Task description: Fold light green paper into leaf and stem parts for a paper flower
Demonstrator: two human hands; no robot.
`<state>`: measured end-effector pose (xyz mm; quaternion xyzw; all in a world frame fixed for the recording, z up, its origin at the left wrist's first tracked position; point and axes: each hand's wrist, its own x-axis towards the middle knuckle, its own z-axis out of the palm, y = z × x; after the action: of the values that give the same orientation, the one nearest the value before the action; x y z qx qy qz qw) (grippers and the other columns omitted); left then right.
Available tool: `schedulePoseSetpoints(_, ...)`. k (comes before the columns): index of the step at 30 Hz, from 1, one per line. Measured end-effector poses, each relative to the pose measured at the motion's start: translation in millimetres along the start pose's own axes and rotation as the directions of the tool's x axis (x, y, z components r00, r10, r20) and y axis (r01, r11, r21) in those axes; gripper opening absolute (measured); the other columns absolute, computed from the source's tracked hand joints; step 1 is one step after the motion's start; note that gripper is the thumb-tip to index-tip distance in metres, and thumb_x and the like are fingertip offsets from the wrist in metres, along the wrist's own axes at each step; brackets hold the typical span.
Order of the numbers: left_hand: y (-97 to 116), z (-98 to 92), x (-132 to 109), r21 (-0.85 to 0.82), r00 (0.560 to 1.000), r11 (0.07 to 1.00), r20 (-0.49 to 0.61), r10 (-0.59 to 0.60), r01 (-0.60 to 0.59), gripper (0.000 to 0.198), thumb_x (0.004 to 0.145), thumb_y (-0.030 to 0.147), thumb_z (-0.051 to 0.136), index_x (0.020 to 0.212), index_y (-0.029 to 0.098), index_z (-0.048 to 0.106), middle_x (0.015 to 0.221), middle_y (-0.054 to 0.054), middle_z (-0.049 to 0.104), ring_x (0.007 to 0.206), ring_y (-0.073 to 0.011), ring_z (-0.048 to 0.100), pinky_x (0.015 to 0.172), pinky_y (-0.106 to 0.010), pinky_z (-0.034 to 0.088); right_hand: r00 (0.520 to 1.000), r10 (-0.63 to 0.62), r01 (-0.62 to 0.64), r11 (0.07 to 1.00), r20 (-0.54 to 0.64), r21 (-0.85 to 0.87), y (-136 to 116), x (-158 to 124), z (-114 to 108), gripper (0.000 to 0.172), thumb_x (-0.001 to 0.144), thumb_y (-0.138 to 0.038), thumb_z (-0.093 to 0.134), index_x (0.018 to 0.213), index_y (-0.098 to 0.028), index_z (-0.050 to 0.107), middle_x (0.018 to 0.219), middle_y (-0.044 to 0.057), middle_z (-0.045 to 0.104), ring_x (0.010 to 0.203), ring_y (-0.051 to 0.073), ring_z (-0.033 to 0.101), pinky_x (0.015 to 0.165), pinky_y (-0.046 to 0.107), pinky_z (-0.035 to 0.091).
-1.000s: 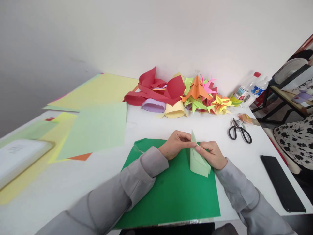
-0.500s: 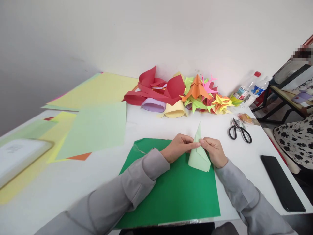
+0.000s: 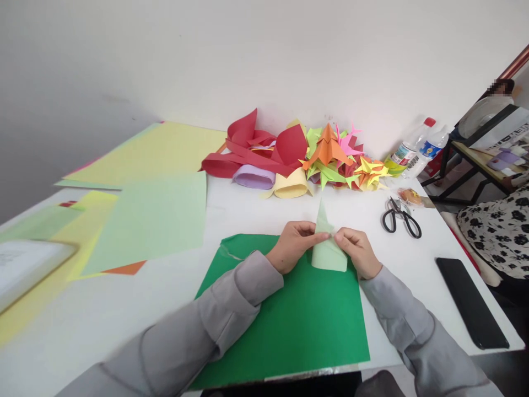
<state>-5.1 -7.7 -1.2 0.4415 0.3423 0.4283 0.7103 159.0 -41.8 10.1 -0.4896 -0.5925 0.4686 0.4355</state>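
Observation:
A folded piece of pale green paper (image 3: 329, 258) is held up between both hands, its narrow point upward and its wide curved edge downward. My left hand (image 3: 294, 244) pinches it from the left, thumb across the front. From the right, my right hand (image 3: 359, 249) grips the paper's edge between thumb and fingers, close to the left thumb. Beneath them lies a dark green sheet (image 3: 285, 325) on the white table (image 3: 165, 320). The fingers behind the paper are partly hidden.
Pale green (image 3: 152, 220) and yellow sheets lie left, beside a white box (image 3: 33, 270). Red paper shapes (image 3: 243, 149) and folded paper stars (image 3: 328, 149) line the wall. Scissors (image 3: 400, 218), bottles (image 3: 415, 146) and a black phone-like slab (image 3: 471, 300) are at right, near a seated person.
The paper has turned slightly and its lower edge sits higher. Both hands stay closed on it, the right one nearer its middle. The whole view has shifted a little.

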Motion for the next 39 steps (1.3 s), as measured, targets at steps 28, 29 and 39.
schedulePoseSetpoints(28, 4.4, -5.1, 7.6, -0.080, 0.989, 0.996, -0.145, 0.017, -0.028, 0.032, 0.050, 0.033, 0.085, 0.055, 0.012, 0.062, 0.056, 0.001, 0.063, 0.052, -0.0089, 0.052, 0.052, -0.023, 0.042, 0.998, 0.047, -0.049, 0.998, -0.051, -0.029, 10.3, 3.8, -4.1, 0.048, 0.083, -0.054, 0.056, 0.052, -0.018, 0.049, 0.041, -0.005, 0.044, 0.042, 0.009, 0.040, 0.046, 0.024, 0.031)
schedulePoseSetpoints(29, 3.7, -5.0, 7.3, -0.066, 0.991, 0.998, -0.133, 0.016, -0.025, 0.031, 0.051, 0.033, 0.085, 0.056, 0.012, 0.063, 0.056, 0.001, 0.063, 0.052, -0.0090, 0.052, 0.051, -0.023, 0.041, 0.998, 0.029, -0.032, 0.998, -0.053, -0.053, 10.1, 3.5, -3.6, 0.046, 0.082, -0.053, 0.057, 0.054, -0.018, 0.051, 0.043, -0.005, 0.043, 0.044, 0.009, 0.039, 0.047, 0.024, 0.030)
schedulePoseSetpoints(39, 2.4, -0.1, -0.1, 0.075, 0.995, 0.997, 0.098, -0.003, -0.004, 0.030, 0.053, 0.033, 0.084, 0.058, 0.010, 0.065, 0.055, 0.001, 0.061, 0.055, -0.0107, 0.054, 0.056, -0.025, 0.043, 0.999, -0.022, 0.023, 0.999, -0.041, 0.025, 2.8, 2.5, 2.3, 0.034, 0.078, -0.051, 0.062, 0.072, -0.017, 0.058, 0.052, -0.006, 0.042, 0.048, 0.009, 0.032, 0.046, 0.023, 0.026)
